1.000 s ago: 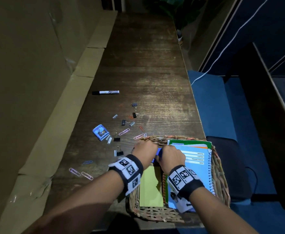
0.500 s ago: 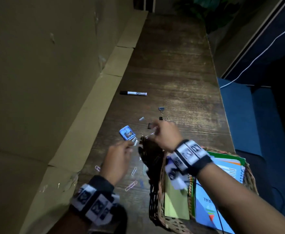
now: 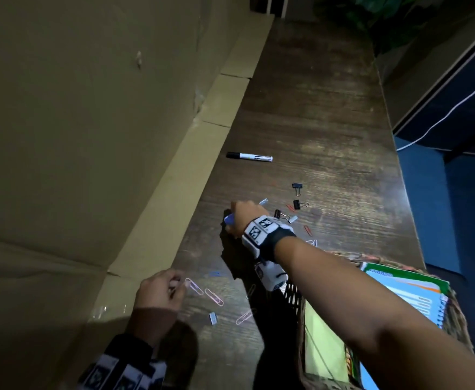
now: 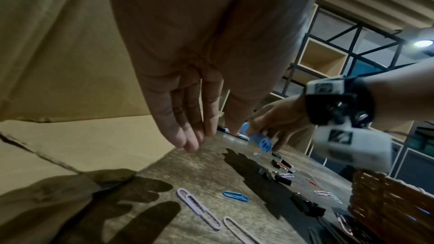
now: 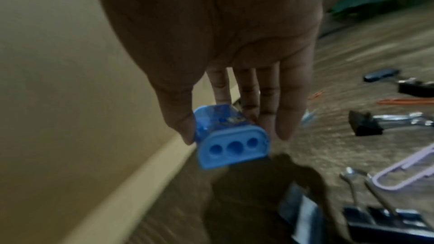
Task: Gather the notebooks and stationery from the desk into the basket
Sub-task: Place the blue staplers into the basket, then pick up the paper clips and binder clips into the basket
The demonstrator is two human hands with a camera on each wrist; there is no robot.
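My right hand point(image 3: 237, 218) pinches a small blue pencil sharpener point(image 5: 231, 140) between thumb and fingers, just above the wooden desk point(image 3: 315, 108) beside the cardboard wall. The sharpener point(image 4: 258, 138) also shows in the left wrist view. My left hand point(image 4: 195, 136) hovers empty, fingers straight and hanging, over lilac paper clips point(image 3: 194, 285) at the desk's near left. The wicker basket point(image 3: 295, 299) at the near right holds spiral notebooks point(image 3: 408, 294) and a green pad point(image 3: 323, 342). A black-capped marker point(image 3: 249, 156) lies farther back. Binder clips point(image 3: 299, 204) and more paper clips are scattered between.
A cardboard sheet point(image 3: 89, 136) stands along the desk's left side, its folded flap on the desktop. The desk's right edge point(image 3: 399, 170) drops to a blue seat point(image 3: 433, 206). A small metal clip point(image 3: 213, 318) lies near my left hand.
Both hands left the basket. My right hand reached forward-left and picked up the blue sharpener from the desk. My left hand moved left and nearer, over the paper clips.
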